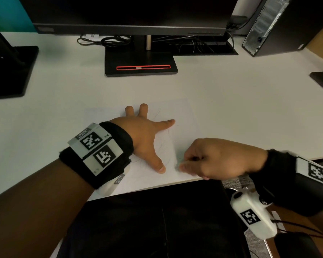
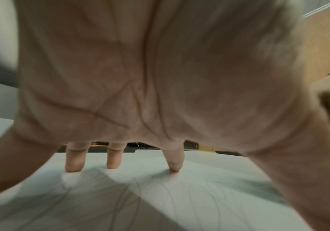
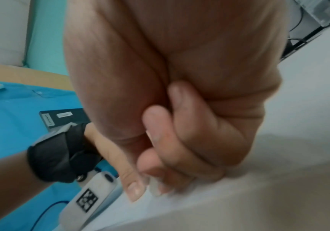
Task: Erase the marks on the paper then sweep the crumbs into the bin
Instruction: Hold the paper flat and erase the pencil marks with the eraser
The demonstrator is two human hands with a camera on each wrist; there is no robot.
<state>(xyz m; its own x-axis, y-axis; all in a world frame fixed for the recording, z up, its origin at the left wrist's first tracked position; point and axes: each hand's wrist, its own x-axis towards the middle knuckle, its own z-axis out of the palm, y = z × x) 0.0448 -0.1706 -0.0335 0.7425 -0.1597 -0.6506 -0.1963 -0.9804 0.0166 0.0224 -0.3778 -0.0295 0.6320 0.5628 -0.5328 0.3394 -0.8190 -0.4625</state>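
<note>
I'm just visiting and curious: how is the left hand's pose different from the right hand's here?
The left hand is spread, fingertips pressing the paper; the right hand is curled, pinching a small white eraser. The left sits mid-sheet; the right works at the sheet's near right edge. Both wear black wrist straps and touch the same paper.

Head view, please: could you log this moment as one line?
left hand: spread, pressing white paper sheet | right hand: pinching small white eraser on paper
</note>
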